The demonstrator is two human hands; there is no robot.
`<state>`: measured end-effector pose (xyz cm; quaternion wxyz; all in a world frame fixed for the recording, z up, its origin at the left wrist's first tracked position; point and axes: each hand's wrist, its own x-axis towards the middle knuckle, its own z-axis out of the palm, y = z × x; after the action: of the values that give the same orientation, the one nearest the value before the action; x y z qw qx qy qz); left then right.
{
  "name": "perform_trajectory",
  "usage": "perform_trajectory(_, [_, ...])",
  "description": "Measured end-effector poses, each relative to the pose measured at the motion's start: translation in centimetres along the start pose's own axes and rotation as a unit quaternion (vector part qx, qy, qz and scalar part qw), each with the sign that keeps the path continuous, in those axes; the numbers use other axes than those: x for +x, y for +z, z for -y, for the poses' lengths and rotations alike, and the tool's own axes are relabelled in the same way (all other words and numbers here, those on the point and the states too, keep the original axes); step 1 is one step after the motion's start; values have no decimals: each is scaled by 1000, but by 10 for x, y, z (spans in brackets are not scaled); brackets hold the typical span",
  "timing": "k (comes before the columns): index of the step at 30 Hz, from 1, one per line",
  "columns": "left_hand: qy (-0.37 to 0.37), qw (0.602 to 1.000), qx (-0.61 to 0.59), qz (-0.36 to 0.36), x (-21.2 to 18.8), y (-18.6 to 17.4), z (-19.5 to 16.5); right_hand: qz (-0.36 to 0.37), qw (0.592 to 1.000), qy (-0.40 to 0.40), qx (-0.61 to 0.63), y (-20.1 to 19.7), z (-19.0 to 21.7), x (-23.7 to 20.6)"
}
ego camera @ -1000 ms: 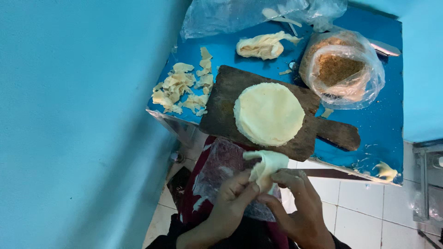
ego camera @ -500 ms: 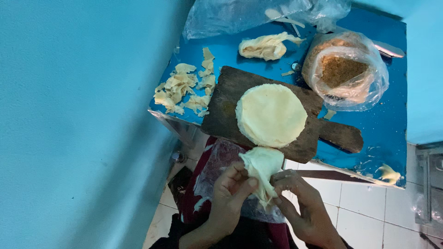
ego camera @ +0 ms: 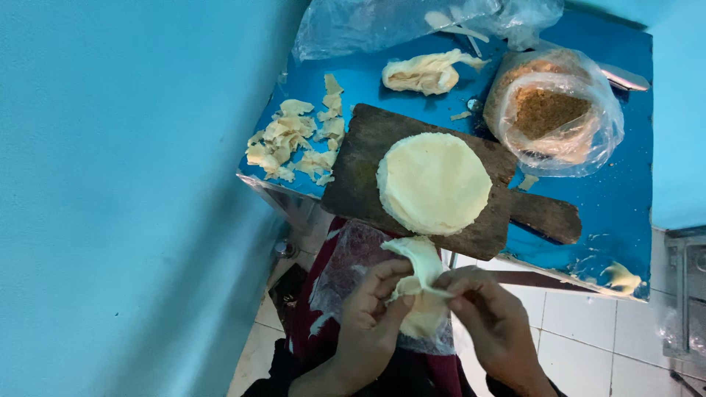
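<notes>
Head view looks down on a person seated at the near edge of a blue table (ego camera: 441,81). Both hands work one thin dough sheet (ego camera: 419,265) held over the lap, just near of the wooden board (ego camera: 353,176). Left hand (ego camera: 371,316) pinches the sheet's left side between thumb and fingers; right hand (ego camera: 493,316) pinches its right edge with fingertips. Both closed on it, sheet folded and drooping between them.

Sheet looks very light, soft, limp, probably tears easily and a bit tacky; no stiffness at all. Best held at the edges with light fingertip pinches, two points spread apart, not squeezed in the middle.

On the board sits a round stack of dough discs (ego camera: 434,182). Far left of it, a heap of dough scraps (ego camera: 294,143); far side, a dough lump (ego camera: 423,73). Right of that, a clear bag of brown filling (ego camera: 548,114). Clear plastic sheet (ego camera: 346,268) lies on the lap under the hands.
</notes>
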<state>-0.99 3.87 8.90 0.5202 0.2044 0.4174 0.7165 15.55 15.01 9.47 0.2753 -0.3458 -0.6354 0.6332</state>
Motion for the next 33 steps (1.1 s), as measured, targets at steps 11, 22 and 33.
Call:
perform_trajectory(11, [-5, 990, 142, 2, -2, 6, -6, -3, 998, 27, -49, 19, -10, 7])
perform_trajectory(22, [1, 998, 30, -53, -11, -6, 17, 6, 945, 122, 304, 1, -44, 11])
perform_trajectory(33, [-46, 993, 12, -107, -13, -28, 44, 2, 990, 125, 66, 3, -56, 9])
